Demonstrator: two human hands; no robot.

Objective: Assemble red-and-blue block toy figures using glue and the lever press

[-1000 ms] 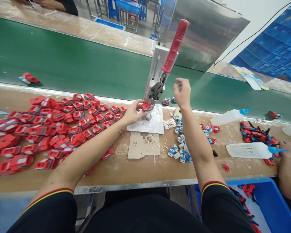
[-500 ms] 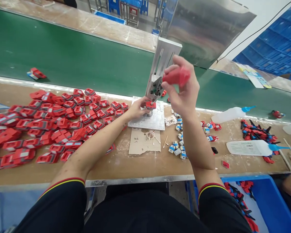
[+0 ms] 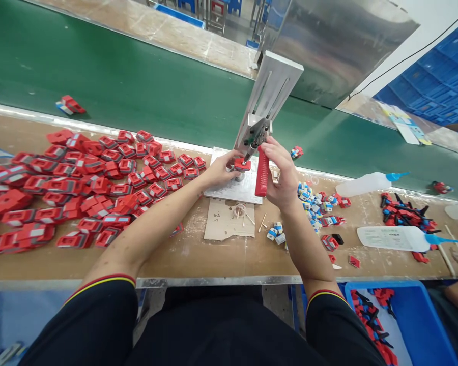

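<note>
A metal toggle press stands on a pale metal base plate. My left hand pinches a small red part under the press tip, which meets or nearly meets it. The red press handle points down, and my right hand is closed on it, the fingers near its upper end. Many red and grey parts lie in a wide heap left of my left hand. Small blue and white parts lie right of the plate, partly behind my right forearm.
A cardboard piece with cotton swabs lies before the plate. White bottles with blue tips rest at the right, by red and black parts. A green belt runs behind; a blue bin stands front right.
My right hand has moved down with the red handle, which has swung from raised to pointing down. My left hand stays at the red part. The view has shifted slightly.
</note>
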